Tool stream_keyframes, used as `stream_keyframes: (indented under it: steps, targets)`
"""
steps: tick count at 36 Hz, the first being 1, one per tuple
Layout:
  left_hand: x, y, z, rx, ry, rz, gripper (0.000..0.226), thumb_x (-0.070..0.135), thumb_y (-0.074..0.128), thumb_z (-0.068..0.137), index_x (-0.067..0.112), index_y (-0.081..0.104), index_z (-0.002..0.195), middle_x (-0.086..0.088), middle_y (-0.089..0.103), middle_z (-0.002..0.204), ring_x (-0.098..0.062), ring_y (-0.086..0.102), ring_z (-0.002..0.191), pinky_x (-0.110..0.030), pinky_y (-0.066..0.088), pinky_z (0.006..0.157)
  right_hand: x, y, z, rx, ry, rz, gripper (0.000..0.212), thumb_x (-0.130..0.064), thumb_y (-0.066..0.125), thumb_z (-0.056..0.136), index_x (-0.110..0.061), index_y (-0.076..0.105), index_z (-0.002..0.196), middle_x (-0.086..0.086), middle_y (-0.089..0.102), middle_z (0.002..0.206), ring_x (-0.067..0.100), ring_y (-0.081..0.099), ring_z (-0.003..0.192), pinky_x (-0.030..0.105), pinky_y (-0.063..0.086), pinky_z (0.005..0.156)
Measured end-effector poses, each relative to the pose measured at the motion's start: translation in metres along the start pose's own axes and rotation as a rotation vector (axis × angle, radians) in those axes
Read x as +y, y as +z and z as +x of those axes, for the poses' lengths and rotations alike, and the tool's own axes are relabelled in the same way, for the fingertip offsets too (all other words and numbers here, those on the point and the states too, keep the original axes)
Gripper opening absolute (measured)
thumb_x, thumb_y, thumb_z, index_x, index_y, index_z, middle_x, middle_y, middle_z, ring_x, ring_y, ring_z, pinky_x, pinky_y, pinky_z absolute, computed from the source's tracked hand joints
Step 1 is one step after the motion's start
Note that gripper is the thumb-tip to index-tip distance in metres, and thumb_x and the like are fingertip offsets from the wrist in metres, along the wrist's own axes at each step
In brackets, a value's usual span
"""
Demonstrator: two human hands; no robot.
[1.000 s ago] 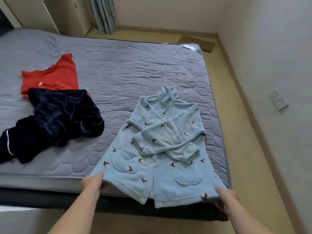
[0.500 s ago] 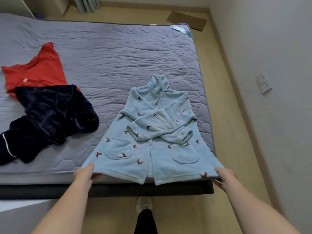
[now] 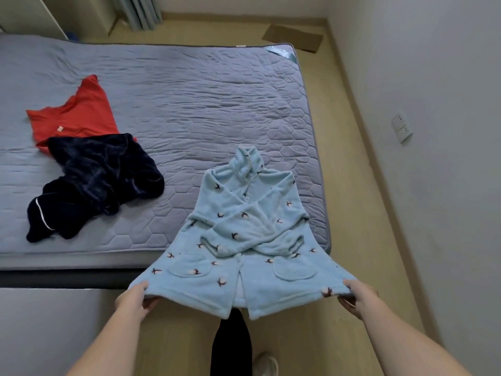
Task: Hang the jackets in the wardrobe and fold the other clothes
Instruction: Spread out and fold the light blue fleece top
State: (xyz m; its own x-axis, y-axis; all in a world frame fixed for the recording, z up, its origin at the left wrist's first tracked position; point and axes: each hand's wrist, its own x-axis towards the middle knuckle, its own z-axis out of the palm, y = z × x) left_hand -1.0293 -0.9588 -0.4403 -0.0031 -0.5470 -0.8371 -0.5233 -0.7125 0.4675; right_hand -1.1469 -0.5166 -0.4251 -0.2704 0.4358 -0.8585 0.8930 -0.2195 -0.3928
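Left hand (image 3: 135,297) and right hand (image 3: 358,296) are each pinching a hem corner of the blue robe (image 3: 252,232), which is lying sleeves-crossed on the bed (image 3: 203,99) near its corner; folding is underway, likely calling next for carrying the hem toward the collar.

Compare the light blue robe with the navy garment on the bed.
The light blue robe is spread flat with sleeves crossed; the navy garment lies crumpled. The left hand and right hand grip the robe's hem corners; nobody touches the navy garment. The robe has small printed motifs; the navy garment is plain with white piping. Both look plush and rest on the mattress.
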Motion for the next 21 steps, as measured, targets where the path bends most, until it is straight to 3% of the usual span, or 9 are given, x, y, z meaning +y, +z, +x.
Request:
stream_keyframes:
  steps: [4, 6, 8, 9, 12, 15, 17, 19, 21]
  targets:
    - [0.030, 0.028, -0.014, -0.041, 0.024, -0.041, 0.041, 0.000, 0.054, 0.091, -0.003, 0.045, 0.131, -0.026, 0.054, 0.128, -0.039, 0.056, 0.114, -0.047, 0.050, 0.089, -0.031, 0.017, -0.005, -0.021, -0.035, 0.087, 0.037, 0.002, 0.053, 0.091, 0.006, 0.047, 0.128, 0.026, 0.058, 0.115, 0.033, 0.057, 0.080, 0.039, 0.053, 0.075]
    - [0.056, 0.053, -0.017, -0.072, 0.046, -0.073, 0.042, 0.002, 0.052, 0.091, -0.002, 0.047, 0.132, -0.025, 0.055, 0.128, -0.037, 0.059, 0.107, -0.045, 0.050, 0.089, -0.057, 0.034, -0.009, -0.058, -0.041, 0.146, 0.039, 0.003, 0.048, 0.093, 0.008, 0.044, 0.132, 0.029, 0.063, 0.103, 0.033, 0.056, 0.080, 0.031, 0.055, 0.065]
    - [0.084, 0.081, -0.018, -0.129, 0.059, -0.064, 0.042, 0.006, 0.047, 0.094, -0.002, 0.046, 0.135, -0.024, 0.054, 0.131, -0.029, 0.061, 0.085, -0.043, 0.049, 0.092, -0.090, 0.056, -0.009, -0.079, -0.035, 0.196, 0.039, 0.007, 0.046, 0.091, 0.012, 0.045, 0.130, 0.025, 0.064, 0.067, 0.030, 0.058, 0.063, 0.024, 0.051, 0.040]
    - [0.100, 0.097, -0.017, -0.155, 0.072, -0.067, 0.041, 0.008, 0.045, 0.095, -0.002, 0.046, 0.135, -0.024, 0.054, 0.131, -0.026, 0.058, 0.076, -0.042, 0.049, 0.093, -0.108, 0.068, -0.006, -0.081, -0.039, 0.233, 0.039, 0.008, 0.046, 0.090, 0.014, 0.046, 0.129, 0.026, 0.064, 0.068, 0.029, 0.060, 0.062, 0.024, 0.051, 0.037]
    - [0.155, 0.152, -0.011, -0.180, 0.137, -0.129, 0.041, 0.007, 0.046, 0.093, -0.001, 0.050, 0.133, -0.023, 0.061, 0.117, -0.024, 0.056, 0.069, -0.039, 0.052, 0.083, -0.166, 0.107, 0.007, -0.077, -0.133, 0.390, 0.031, 0.007, 0.040, 0.093, 0.007, 0.045, 0.124, 0.028, 0.054, 0.121, 0.036, 0.059, 0.102, 0.031, 0.058, 0.066]
    - [0.203, 0.210, 0.002, -0.262, 0.222, -0.170, 0.039, 0.014, 0.044, 0.098, 0.005, 0.047, 0.135, -0.016, 0.054, 0.133, -0.028, 0.060, 0.105, -0.038, 0.048, 0.091, -0.227, 0.156, 0.019, -0.102, -0.317, 0.449, 0.041, 0.012, 0.039, 0.093, -0.007, 0.042, 0.129, 0.023, 0.043, 0.136, 0.032, 0.051, 0.106, 0.031, 0.058, 0.059]
    - [0.222, 0.250, 0.012, -0.401, 0.313, -0.077, 0.041, 0.023, 0.038, 0.102, 0.012, 0.038, 0.142, -0.008, 0.045, 0.144, -0.025, 0.044, 0.131, -0.044, 0.038, 0.101, -0.256, 0.188, 0.029, -0.171, -0.391, 0.394, 0.054, 0.005, 0.041, 0.096, -0.020, 0.032, 0.142, 0.015, 0.039, 0.144, 0.031, 0.050, 0.110, 0.040, 0.055, 0.078]
    - [0.228, 0.284, 0.030, -0.448, 0.401, 0.098, 0.045, 0.028, 0.040, 0.102, 0.018, 0.031, 0.145, -0.003, 0.039, 0.147, -0.021, 0.036, 0.136, -0.045, 0.032, 0.105, -0.268, 0.216, 0.041, -0.250, -0.427, 0.171, 0.062, -0.007, 0.045, 0.098, -0.028, 0.017, 0.150, 0.005, 0.040, 0.144, 0.028, 0.049, 0.120, 0.047, 0.042, 0.095]
    - [0.220, 0.305, 0.055, -0.377, 0.485, 0.368, 0.050, 0.027, 0.047, 0.099, 0.016, 0.030, 0.145, -0.006, 0.038, 0.147, -0.024, 0.038, 0.133, -0.045, 0.034, 0.104, -0.258, 0.236, 0.060, -0.242, -0.453, -0.086, 0.066, -0.012, 0.051, 0.096, -0.027, 0.016, 0.150, 0.004, 0.042, 0.141, 0.027, 0.049, 0.120, 0.046, 0.041, 0.095]
